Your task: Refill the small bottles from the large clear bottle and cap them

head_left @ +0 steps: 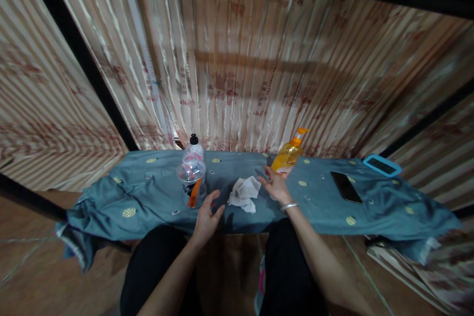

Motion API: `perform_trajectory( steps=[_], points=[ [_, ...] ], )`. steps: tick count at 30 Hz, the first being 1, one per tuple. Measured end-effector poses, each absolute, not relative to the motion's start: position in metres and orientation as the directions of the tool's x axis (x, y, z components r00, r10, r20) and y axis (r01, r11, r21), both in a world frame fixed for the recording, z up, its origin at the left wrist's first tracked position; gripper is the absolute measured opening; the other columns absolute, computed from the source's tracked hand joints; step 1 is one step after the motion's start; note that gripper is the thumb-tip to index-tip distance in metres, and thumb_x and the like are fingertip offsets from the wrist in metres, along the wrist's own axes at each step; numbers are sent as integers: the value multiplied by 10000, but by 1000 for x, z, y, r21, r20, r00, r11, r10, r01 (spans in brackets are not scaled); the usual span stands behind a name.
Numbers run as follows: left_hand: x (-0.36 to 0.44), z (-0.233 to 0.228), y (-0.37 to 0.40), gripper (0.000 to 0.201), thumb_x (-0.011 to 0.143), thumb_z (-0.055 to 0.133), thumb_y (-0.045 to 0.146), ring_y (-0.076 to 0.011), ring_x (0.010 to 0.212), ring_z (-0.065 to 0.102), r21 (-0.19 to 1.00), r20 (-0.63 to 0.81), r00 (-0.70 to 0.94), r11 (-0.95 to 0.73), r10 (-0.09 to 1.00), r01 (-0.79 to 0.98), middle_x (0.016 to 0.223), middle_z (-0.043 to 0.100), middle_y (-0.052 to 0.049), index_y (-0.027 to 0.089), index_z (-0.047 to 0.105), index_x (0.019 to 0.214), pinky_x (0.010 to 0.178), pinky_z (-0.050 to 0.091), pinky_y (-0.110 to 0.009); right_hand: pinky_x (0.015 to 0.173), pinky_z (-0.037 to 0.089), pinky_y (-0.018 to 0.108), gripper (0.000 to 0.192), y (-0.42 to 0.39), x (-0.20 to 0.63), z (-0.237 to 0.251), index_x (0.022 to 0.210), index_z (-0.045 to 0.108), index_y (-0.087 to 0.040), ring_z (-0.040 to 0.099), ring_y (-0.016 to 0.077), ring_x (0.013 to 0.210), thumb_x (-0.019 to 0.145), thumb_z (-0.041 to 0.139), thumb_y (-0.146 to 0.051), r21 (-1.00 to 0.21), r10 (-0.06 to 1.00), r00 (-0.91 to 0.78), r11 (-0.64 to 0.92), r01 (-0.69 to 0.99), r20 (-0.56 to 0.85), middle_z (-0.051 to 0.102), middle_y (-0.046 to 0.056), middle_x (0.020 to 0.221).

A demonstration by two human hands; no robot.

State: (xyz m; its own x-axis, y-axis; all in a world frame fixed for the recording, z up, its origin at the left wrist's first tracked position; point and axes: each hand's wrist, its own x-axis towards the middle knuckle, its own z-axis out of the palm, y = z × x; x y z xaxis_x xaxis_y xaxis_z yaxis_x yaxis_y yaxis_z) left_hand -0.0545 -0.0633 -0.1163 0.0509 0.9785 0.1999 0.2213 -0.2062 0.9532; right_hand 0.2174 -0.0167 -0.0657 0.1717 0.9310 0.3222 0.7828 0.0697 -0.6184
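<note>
**A:** Start with the biggest thing, the low desk (pixel 377 207) draped in a blue-grey cloth with small gold medallions. Everything you handle sits on it.

**B:** And the bottles?

**A:** The orange pump bottle of translucent plastic (pixel 287 157) stands tilted at the far edge, just beyond your right hand (pixel 276 186). It looks mostly full, so judge it heavy for its size and slick on the sides; take it round the body, below the shoulder, not by the thin pump neck. The clear plastic bottle with a black cap (pixel 192 170) stands to the left, near your left hand (pixel 206 220). It looks thin-walled and light, likely to dent if you squeeze, so hold it mid-body.

**B:** The cloth between them?

**A:** The crumpled white rag (pixel 245 193) lies between your hands, soft and limp. Pinch it anywhere.

**B:** My hands now?

**A:** Both are spread and hold nothing. Your right fingertips are at the base of the orange bottle; I cannot tell if they touch it.
</note>
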Motion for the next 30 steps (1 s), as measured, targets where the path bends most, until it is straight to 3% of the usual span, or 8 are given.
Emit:
perform_trajectory(
  steps=[3,6,13,16,18,21,26,30],
  points=[
    [-45,-129,-55,505,769,635,222,-284,1247,583,959,99,52,-110,994,260,1329,616,-154,152,565,1264,1059,477,-466,999,460,513,380,-6,187,-82,1232,591,-184,584,263,1179,904,633,-372,-598,976,104,32,801,192,603,100,1306],
    [-35,-134,-46,499,773,618,184,-276,1302,539,940,93,74,-112,993,324,1374,592,-138,164,573,1269,1118,421,-463,1021,433,539,367,7,173,-90,1221,596,-178,568,275,1199,899,643,-348,-594,990,112,-37,804,89,592,101,1317],
    [-18,-128,-29,469,777,627,220,-284,1268,561,906,78,106,-115,991,408,1313,635,-157,137,598,1237,1123,392,-451,823,545,402,202,15,171,-89,979,655,-155,659,188,908,899,648,-340,-736,997,9,-65,674,-81,681,39,1007],
    [-12,-122,-26,490,685,718,222,-271,1147,620,970,22,86,-42,996,240,1197,698,-113,157,637,1164,1041,449,-410,681,551,318,193,8,174,-86,943,640,-147,639,136,737,910,635,-337,-851,993,-68,-45,523,-94,660,5,876],
    [-10,-118,-24,387,602,772,229,-236,937,665,998,-47,106,42,993,52,947,750,-50,162,698,976,899,504,-350,610,531,277,207,3,178,-82,944,629,-149,609,110,655,925,613,-355,-913,993,-92,-35,405,-79,639,-12,820],
    [-11,-112,-22,267,526,812,311,-173,682,625,989,-107,127,118,986,-85,628,671,16,150,676,690,695,495,-278,545,496,242,227,-3,190,-75,924,619,-151,568,88,584,934,596,-377,-963,995,-80,-38,267,-61,612,-30,765],
    [-24,-100,-23,410,556,780,461,-143,650,637,947,-172,56,181,983,-265,694,678,4,152,660,799,652,512,-267,511,476,224,229,-9,209,-62,893,623,-148,550,77,551,918,621,-376,-975,989,-87,-103,196,-122,611,-35,741],
    [-30,-94,-26,373,583,765,406,-147,701,666,896,-217,17,206,976,-393,759,685,-13,164,616,825,701,558,-296,504,480,224,243,-12,214,-61,885,627,-147,556,77,534,925,611,-386,-956,977,-113,-148,252,-181,615,-39,716]
  ],
)
